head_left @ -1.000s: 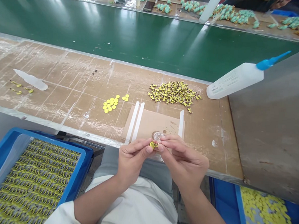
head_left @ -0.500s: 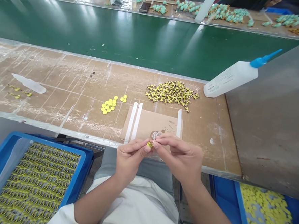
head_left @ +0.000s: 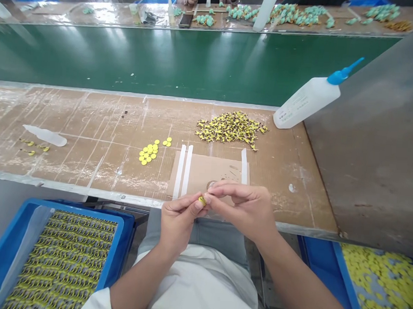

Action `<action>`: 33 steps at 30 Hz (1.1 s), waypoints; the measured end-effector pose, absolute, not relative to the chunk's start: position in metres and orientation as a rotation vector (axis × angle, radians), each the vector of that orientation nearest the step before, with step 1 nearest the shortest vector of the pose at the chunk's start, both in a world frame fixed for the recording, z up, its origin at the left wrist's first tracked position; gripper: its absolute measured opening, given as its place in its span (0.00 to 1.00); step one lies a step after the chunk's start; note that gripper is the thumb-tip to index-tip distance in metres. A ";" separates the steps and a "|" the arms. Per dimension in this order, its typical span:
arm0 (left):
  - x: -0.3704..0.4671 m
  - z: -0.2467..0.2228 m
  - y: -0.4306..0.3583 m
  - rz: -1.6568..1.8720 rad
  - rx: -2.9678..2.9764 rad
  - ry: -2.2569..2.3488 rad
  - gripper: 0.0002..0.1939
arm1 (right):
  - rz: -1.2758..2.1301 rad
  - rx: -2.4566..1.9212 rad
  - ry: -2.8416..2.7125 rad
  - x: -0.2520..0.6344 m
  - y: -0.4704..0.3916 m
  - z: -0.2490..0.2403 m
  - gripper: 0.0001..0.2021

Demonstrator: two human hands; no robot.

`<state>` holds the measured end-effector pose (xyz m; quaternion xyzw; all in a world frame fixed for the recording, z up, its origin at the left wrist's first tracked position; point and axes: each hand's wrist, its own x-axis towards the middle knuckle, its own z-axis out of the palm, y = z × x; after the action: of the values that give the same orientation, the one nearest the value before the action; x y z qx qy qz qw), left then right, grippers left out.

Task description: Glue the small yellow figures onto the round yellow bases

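Small yellow round piece (head_left: 202, 201), lower centre of frame, pinched between fingertips of left hand (head_left: 177, 220) and right hand (head_left: 247, 208).

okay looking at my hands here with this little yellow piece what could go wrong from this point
1. The small yellow piece is pinched only at the fingertips of the left hand and right hand, past the table edge; if it slips, it would likely fall to your lap or the floor.
2. The glue bottle lies tilted against the grey panel, so it might roll or drip.
3. A sleeve could scatter the loose yellow discs.
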<state>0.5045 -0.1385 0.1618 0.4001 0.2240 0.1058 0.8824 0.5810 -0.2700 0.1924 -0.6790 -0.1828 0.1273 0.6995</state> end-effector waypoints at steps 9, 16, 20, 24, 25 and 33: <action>0.505 0.165 -0.133 0.174 0.867 0.260 0.08 | 0.554 -1.274 -0.292 0.580 -0.276 0.205 0.06; 0.505 0.158 -0.131 0.308 0.927 0.117 0.12 | 0.603 -1.227 -0.337 0.577 -0.275 0.211 0.04; 0.504 0.159 -0.129 0.416 0.966 0.015 0.13 | 0.591 -1.229 -0.390 0.574 -0.277 0.212 0.04; 0.502 0.159 -0.127 0.496 1.057 -0.110 0.12 | 0.611 -1.198 -0.392 0.571 -0.277 0.212 0.05; 0.502 0.158 -0.126 0.511 1.083 -0.126 0.15 | 0.612 -1.200 -0.392 0.571 -0.278 0.212 0.05; 0.500 0.161 -0.123 0.556 1.259 -0.241 0.37 | 0.665 -1.185 -0.442 0.573 -0.280 0.213 0.04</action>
<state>0.5000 -0.1230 0.1606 0.5795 -0.1111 0.2560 0.7656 0.5726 -0.2803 0.2133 -0.5435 -0.2026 0.3048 0.7554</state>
